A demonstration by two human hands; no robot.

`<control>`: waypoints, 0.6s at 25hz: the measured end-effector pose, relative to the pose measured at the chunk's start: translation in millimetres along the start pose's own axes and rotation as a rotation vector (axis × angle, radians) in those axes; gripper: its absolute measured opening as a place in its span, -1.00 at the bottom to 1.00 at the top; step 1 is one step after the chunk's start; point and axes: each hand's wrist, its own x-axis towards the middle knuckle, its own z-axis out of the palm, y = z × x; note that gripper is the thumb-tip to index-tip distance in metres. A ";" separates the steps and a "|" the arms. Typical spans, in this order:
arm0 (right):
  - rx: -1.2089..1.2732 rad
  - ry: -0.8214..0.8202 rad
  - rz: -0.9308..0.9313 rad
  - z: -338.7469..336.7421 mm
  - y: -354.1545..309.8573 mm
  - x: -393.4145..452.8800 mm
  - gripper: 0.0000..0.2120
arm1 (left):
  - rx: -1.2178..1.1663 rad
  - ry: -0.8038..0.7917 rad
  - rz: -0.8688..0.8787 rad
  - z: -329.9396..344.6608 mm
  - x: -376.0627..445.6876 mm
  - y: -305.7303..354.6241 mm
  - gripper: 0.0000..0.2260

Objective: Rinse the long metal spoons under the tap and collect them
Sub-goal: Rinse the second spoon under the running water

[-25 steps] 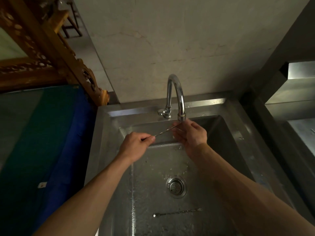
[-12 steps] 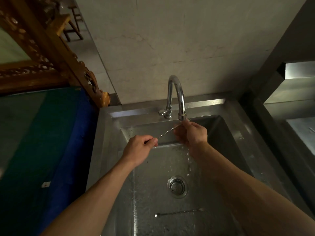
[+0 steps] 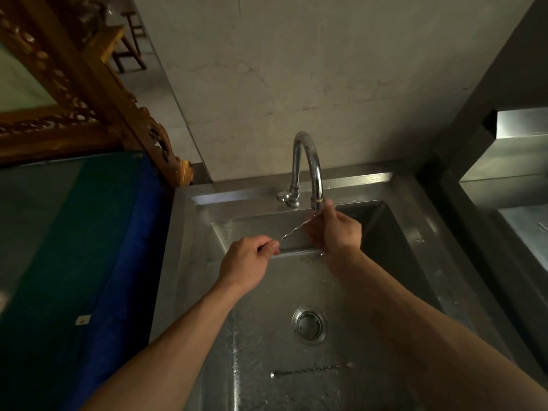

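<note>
A long twisted metal spoon [image 3: 295, 229] stretches between my two hands under the curved tap [image 3: 308, 170]. My left hand [image 3: 252, 262] pinches its lower end over the sink's left side. My right hand [image 3: 336, 229] closes around its upper end right below the tap's spout, and the bowl end is hidden in my fingers. A second long spoon [image 3: 311, 369] lies flat on the wet floor of the steel sink [image 3: 189, 262], below the drain [image 3: 309, 324].
A blue and green cloth-covered surface [image 3: 89, 247] borders the sink's left side, with a carved wooden frame [image 3: 89, 84] above it. A steel shelf unit [image 3: 510, 179] stands at the right. A plain wall rises behind the tap.
My right hand has risen along the spoon to just under the spout. My left hand keeps its pinch, shifted slightly. The spoon in the sink has not moved.
</note>
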 end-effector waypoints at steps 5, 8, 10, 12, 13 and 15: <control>-0.079 -0.173 0.070 -8.2 -2.1 2.4 -0.91 | -0.025 0.007 0.005 3.0 -1.0 -5.4 -0.79; -0.099 -0.022 0.008 -3.1 -1.3 6.6 -0.74 | -0.035 -0.019 0.024 8.7 -1.9 1.0 -0.81; -0.161 -0.061 -0.012 -2.0 4.5 4.4 -0.74 | -0.026 -0.018 0.012 11.4 0.6 6.9 -0.80; -0.250 -0.231 0.042 -4.6 8.0 1.2 -0.88 | -0.026 -0.013 0.006 13.0 5.2 11.0 -0.77; -0.275 -0.308 0.072 -6.5 5.9 0.6 -0.94 | -0.033 -0.021 0.015 14.1 7.4 12.9 -0.75; -0.230 -0.327 0.073 -8.4 -1.3 5.5 -0.95 | -0.093 -0.057 0.030 18.1 11.9 17.4 -0.77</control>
